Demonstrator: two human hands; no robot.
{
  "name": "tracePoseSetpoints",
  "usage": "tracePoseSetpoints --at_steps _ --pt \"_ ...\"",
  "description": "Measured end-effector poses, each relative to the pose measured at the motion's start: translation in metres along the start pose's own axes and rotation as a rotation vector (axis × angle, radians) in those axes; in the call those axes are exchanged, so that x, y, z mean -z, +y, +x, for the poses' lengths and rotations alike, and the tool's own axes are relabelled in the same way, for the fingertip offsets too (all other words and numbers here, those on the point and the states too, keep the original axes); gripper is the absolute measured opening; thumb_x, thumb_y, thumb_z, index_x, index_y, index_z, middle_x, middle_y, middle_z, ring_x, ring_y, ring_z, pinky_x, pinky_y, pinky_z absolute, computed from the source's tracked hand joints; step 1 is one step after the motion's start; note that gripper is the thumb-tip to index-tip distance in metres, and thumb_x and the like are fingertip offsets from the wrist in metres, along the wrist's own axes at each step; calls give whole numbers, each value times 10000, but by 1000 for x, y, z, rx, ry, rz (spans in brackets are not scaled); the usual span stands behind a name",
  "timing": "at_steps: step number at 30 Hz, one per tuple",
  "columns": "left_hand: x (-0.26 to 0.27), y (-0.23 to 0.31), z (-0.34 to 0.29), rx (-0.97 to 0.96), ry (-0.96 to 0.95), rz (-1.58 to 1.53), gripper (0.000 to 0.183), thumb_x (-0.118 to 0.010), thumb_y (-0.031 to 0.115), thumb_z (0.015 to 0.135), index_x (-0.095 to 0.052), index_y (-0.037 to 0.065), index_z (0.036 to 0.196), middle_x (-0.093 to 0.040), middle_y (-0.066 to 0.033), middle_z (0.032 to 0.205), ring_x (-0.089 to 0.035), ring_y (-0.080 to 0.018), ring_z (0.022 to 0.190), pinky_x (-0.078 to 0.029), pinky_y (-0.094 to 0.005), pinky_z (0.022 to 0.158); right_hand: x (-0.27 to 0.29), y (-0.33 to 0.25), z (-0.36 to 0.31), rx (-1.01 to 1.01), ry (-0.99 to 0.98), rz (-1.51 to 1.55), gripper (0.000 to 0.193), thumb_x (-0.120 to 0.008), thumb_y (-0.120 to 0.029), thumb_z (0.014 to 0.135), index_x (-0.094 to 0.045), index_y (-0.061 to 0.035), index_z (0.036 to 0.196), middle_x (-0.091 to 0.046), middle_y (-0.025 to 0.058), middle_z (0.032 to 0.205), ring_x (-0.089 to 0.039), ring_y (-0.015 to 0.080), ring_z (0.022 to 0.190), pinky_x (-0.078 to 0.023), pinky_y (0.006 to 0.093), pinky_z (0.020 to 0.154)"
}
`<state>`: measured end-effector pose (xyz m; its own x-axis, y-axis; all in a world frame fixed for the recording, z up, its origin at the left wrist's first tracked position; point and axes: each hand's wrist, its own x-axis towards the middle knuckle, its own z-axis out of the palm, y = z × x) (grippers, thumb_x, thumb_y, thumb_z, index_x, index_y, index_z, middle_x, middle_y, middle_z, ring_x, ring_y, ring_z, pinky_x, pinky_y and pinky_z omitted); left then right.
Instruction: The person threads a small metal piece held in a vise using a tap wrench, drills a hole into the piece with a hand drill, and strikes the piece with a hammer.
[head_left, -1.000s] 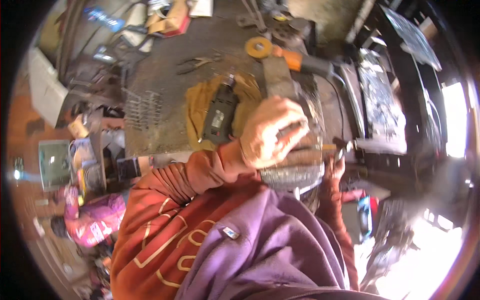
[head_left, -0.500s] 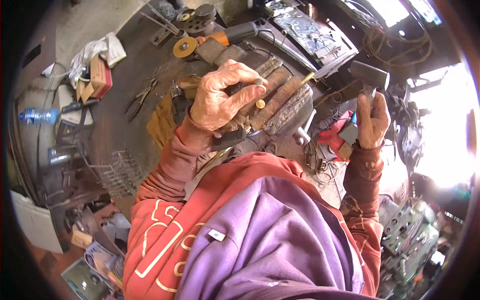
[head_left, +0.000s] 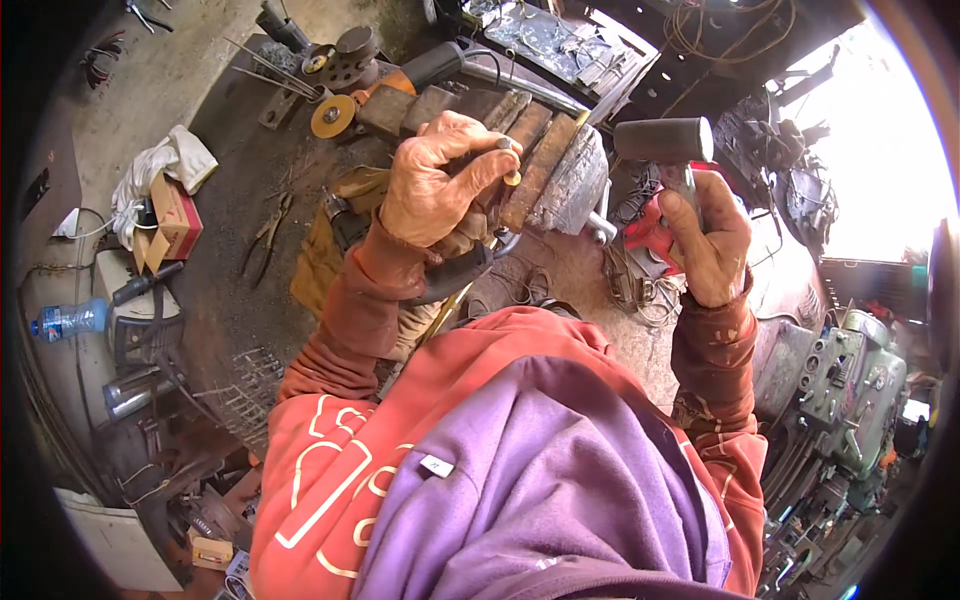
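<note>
My left hand (head_left: 432, 182) is over the rusty bench vise (head_left: 533, 190), thumb and forefinger pinching a short metal punch (head_left: 505, 146). Directly below the punch, a small brass-coloured round piece (head_left: 512, 179) shows at the vise; whether the two touch I cannot tell. Raised to the right of the vise, my right hand (head_left: 712, 240) is closed round the handle of a hammer (head_left: 658, 140). The hammer has a dark cylindrical head, held level and apart from the punch. Most of its handle is hidden by my fingers.
An angle grinder (head_left: 425, 68) with a yellow disc lies beyond the vise. Pliers (head_left: 266, 240) and a tan cloth (head_left: 315, 262) lie on the dark bench at left. A red bag-like thing (head_left: 648, 228) and cables are on the floor at right, near a green machine (head_left: 850, 390).
My right hand has brought the hammer left, closer to the vise. My left hand keeps its pinch on the punch near the vise. The whole view has shifted somewhat.
</note>
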<state>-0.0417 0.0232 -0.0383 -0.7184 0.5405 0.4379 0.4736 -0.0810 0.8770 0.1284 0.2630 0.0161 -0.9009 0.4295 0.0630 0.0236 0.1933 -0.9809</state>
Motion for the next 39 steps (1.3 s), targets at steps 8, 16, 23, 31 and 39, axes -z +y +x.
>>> tracePoseSetpoints --at_steps 8,16,23,31,39 --pt "1 2 0 8 6 22 191 -789 164 851 -761 17 968 -688 -83 903 -628 -180 860 -493 -299 784 2 -4 -4 5 -7 -49 255 -688 -132 939 -628 34 1123 -665 38 954 -561 78 858 -462 244 777" --pt "-1 2 -1 36 18 11 191 -789 164 850 -760 24 977 -684 -81 908 -631 -185 856 -496 -298 782 1 -6 4 75 -63 -54 251 -683 -121 939 -622 36 1125 -656 32 941 -558 73 861 -461 241 768" --pt "-1 6 1 -88 -49 149 147 -740 32 879 -727 -27 1014 -635 -59 956 -613 -114 860 -505 -248 749 -7 -48 13 163 -251 -162 216 -677 -86 920 -620 38 1088 -631 36 814 -566 87 753 -467 257 683" --pt "-2 5 1 -75 -5 136 180 -793 158 839 -738 30 952 -691 -83 891 -634 -214 839 -475 -334 781 -29 -81 35 463 -303 -479 253 -696 -110 898 -610 -7 1113 -625 160 782 -621 293 677 -491 341 648" --pt "-4 7 -1 -96 3 152 191 -803 193 819 -736 71 949 -690 -69 883 -633 -230 844 -441 -344 792 -41 -83 43 552 -371 -603 291 -648 -134 921 -599 -53 1196 -666 207 904 -655 406 820 -517 424 704"
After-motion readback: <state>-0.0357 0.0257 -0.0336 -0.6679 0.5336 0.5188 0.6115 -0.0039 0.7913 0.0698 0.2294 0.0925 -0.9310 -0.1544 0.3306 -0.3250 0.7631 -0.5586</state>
